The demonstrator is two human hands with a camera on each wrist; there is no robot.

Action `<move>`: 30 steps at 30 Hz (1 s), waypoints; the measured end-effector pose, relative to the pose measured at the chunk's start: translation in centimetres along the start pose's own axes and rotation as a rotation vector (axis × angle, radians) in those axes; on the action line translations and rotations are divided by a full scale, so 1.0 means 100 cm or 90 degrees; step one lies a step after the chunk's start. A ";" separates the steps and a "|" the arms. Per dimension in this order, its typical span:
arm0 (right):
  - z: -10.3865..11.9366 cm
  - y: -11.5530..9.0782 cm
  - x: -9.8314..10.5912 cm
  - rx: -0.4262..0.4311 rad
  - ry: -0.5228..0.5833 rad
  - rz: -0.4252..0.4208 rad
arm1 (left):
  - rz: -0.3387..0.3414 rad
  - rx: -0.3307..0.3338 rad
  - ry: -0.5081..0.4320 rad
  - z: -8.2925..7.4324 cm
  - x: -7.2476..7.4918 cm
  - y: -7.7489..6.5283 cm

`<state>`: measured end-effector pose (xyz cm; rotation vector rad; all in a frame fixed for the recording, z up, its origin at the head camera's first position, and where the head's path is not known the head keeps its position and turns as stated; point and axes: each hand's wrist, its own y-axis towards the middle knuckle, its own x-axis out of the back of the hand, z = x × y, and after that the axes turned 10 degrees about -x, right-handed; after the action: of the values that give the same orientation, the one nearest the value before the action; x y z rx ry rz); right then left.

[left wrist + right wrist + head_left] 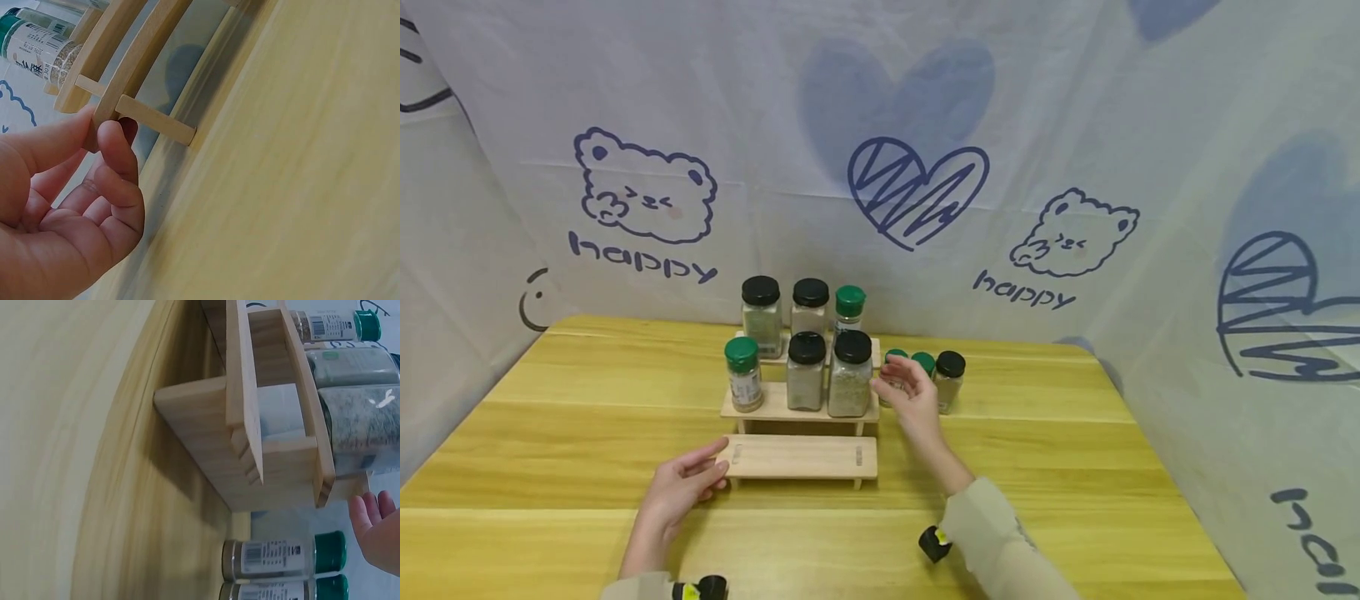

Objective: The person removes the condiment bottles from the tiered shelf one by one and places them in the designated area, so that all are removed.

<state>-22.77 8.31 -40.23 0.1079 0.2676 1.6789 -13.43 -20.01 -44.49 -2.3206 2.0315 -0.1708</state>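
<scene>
A three-step wooden spice rack stands on the table, its lowest step bare. My left hand grips the left end of that step; in the left wrist view the thumb lies over the board and curled fingers sit under it. My right hand is raised by the rack's right side, fingers loosely bent and holding nothing. Closest to its fingertips is a black-lidded square jar on the middle step. Beside that jar stand another black-lidded jar and a green-capped spice bottle.
On the top step are two black-lidded jars and a green-capped bottle. Right of the rack, partly behind my right hand, stand two green-capped bottles and a black-lidded jar. A printed cloth hangs behind the table.
</scene>
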 end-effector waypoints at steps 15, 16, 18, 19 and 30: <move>0.012 0.001 -0.018 -0.022 -0.035 0.043 | 0.001 -0.007 -0.008 0.000 0.001 0.000; 0.015 0.000 -0.020 -0.021 -0.039 0.046 | 0.000 -0.006 -0.007 0.000 0.000 0.000; 0.022 -0.003 -0.023 -0.016 -0.053 0.050 | 0.000 -0.006 -0.006 0.000 0.000 0.000; 0.026 -0.004 -0.024 -0.013 -0.058 0.051 | -0.001 -0.005 -0.005 0.000 0.000 0.000; 0.034 -0.004 -0.027 0.000 -0.107 0.052 | -0.001 0.004 -0.001 0.000 0.000 0.000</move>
<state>-21.25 6.07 -36.86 0.2617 0.1375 1.7388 -13.44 -20.02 -44.51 -2.3186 2.0249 -0.1758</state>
